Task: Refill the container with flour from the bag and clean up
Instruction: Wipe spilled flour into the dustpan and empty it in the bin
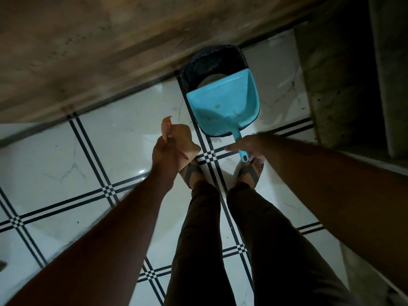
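My right hand (245, 145) grips the handle of a light blue dustpan (224, 102), which is tilted over the open top of a dark bin (199, 62) lined with a black bag. Something pale and round shows inside the bin just past the pan's front edge. My left hand (164, 152) is closed on a crumpled orange cloth (182, 138), held left of the dustpan above the tiled floor. The pan's inside looks nearly bare, with a few small specks.
The bin stands against a brown wall (88, 51) at the top. White floor tiles with dark striped lines (110, 191) spread below. A dark cabinet or ledge (344, 74) rises at the right. My legs and sandalled feet (251, 171) stand just behind the bin.
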